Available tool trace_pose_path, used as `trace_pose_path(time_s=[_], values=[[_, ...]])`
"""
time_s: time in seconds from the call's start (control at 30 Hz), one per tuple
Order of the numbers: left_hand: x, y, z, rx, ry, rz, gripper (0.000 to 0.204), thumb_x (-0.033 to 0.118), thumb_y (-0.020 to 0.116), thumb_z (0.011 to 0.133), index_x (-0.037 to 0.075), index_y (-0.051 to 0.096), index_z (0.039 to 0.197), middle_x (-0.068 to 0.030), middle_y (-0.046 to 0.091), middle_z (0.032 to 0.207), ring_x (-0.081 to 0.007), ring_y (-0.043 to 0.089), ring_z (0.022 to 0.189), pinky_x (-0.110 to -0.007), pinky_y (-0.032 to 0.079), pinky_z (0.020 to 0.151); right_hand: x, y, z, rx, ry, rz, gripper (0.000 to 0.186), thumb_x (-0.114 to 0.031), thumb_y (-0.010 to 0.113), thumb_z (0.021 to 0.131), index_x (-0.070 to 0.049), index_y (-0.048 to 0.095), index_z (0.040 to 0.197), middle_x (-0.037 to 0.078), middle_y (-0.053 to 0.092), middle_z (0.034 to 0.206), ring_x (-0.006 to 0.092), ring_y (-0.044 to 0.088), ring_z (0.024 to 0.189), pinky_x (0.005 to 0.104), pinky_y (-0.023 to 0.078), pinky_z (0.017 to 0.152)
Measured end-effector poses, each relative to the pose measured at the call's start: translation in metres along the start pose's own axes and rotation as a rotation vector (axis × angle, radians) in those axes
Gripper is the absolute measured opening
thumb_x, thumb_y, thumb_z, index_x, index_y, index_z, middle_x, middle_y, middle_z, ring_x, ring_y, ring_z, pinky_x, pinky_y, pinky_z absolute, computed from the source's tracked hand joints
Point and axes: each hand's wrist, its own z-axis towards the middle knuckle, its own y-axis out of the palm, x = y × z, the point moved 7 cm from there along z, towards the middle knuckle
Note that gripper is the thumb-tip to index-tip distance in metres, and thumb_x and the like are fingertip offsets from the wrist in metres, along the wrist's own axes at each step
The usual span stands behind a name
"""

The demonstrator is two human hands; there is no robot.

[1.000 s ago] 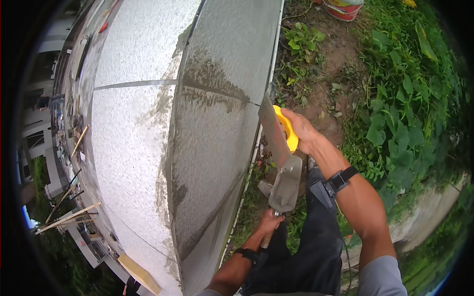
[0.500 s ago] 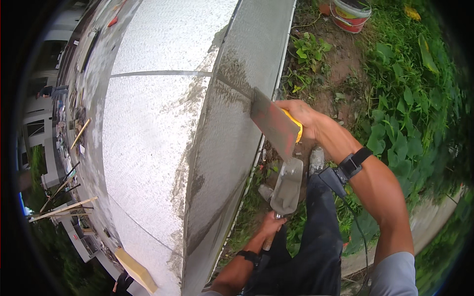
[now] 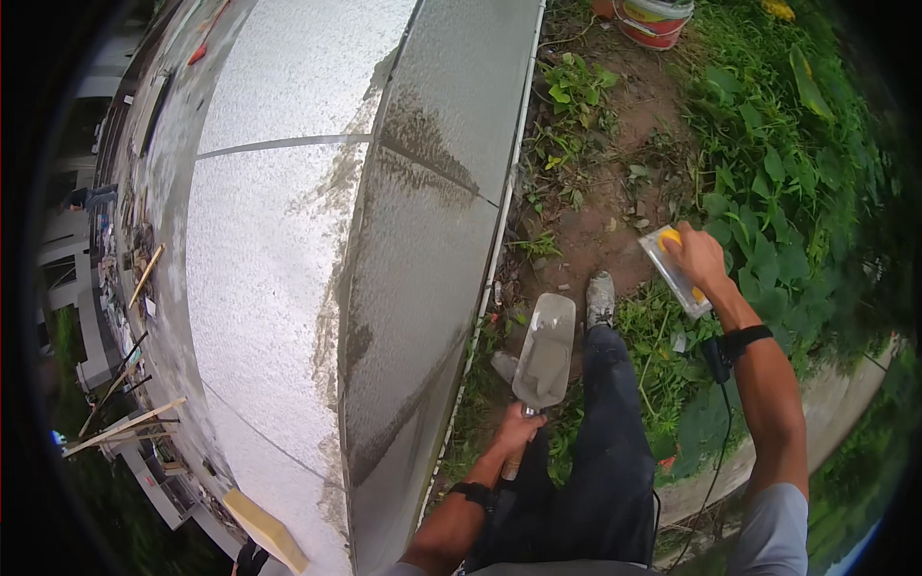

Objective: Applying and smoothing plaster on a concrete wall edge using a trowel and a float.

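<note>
My left hand [image 3: 517,428] is closed around the handle of a metal scoop [image 3: 540,338], whose pan carries some grey wet mortar [image 3: 550,367]. At the right, my right hand [image 3: 699,257] grips the yellow handle of a plastering trowel [image 3: 676,276], held over the grass and apart from the wall. To the left stands the wall, its white textured face [image 3: 264,259] meeting a grey plastered side [image 3: 413,259] along a long edge. Dark damp mortar smears [image 3: 411,123] mark that side around a joint line.
A red and white bucket [image 3: 655,24] stands at the far end of the dirt strip [image 3: 624,173]. Leafy plants [image 3: 759,163] grow along the right. A yellowish block [image 3: 264,530] lies at the lower left. Beyond the wall are timber poles [image 3: 125,427] and a distant person [image 3: 91,197].
My right hand has drawn the trowel off the grey side and swung it right, over the grass. The scoop in my left hand has shifted slightly left and the view has turned a little.
</note>
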Motion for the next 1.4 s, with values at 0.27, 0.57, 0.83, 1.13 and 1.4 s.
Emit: trace_pose_path(time_s=[0.27, 0.57, 0.83, 1.13, 1.4], values=[[0.038, 0.003, 0.013, 0.018, 0.012, -0.027, 0.014, 0.005, 0.069, 0.085, 0.003, 0.056, 0.085, -0.0005, 0.053, 0.064, -0.0106, 0.050, 0.049, -0.029, 0.040, 0.044, 0.014, 0.032, -0.111, -0.212, -0.184, 0.760, 0.039, -0.023, 0.069, 0.085, -0.005, 0.059, 0.118, 0.019, 0.068, 0.089, 0.0354, 0.067, 0.079, 0.0414, 0.051, 0.071], [0.083, 0.011, 0.011, -0.027, 0.101, -0.007, 0.015, 0.004, 0.069, 0.084, 0.004, 0.056, 0.090, -0.0011, 0.054, 0.066, -0.0099, 0.050, 0.049, -0.028, 0.040, 0.044, -0.082, 0.010, -0.140, -0.121, -0.496, 0.451, 0.038, -0.025, 0.067, 0.089, -0.008, 0.056, 0.120, 0.020, 0.068, 0.094, 0.0412, 0.065, 0.077, 0.0470, 0.051, 0.064], [0.092, 0.011, 0.003, -0.104, 0.083, 0.090, 0.021, 0.002, 0.068, 0.084, 0.003, 0.058, 0.103, -0.0004, 0.056, 0.070, -0.0095, 0.050, 0.050, -0.027, 0.040, 0.045, -0.093, 0.009, -0.135, -0.129, -0.627, 0.300, 0.030, -0.021, 0.067, 0.088, -0.006, 0.055, 0.112, 0.017, 0.062, 0.077, 0.0383, 0.062, 0.063, 0.0473, 0.048, 0.055], [0.086, -0.001, 0.008, 0.012, 0.192, -0.038, 0.015, 0.001, 0.066, 0.084, 0.003, 0.058, 0.096, -0.0017, 0.055, 0.066, -0.0104, 0.051, 0.050, -0.027, 0.039, 0.045, -0.063, 0.019, -0.111, -0.152, -0.472, 0.220, 0.026, -0.019, 0.066, 0.087, -0.002, 0.059, 0.105, 0.018, 0.062, 0.067, 0.0365, 0.063, 0.062, 0.0473, 0.048, 0.057], [0.007, -0.028, 0.044, 0.073, -0.087, 0.098, 0.016, 0.006, 0.070, 0.082, 0.004, 0.054, 0.082, -0.0033, 0.054, 0.064, -0.0130, 0.051, 0.049, -0.030, 0.040, 0.045, -0.094, 0.103, -0.007, -0.422, 0.206, 1.692, 0.024, -0.026, 0.069, 0.092, -0.007, 0.065, 0.105, -0.006, 0.048, 0.070, 0.0034, 0.042, 0.052, 0.0201, 0.034, 0.047]])
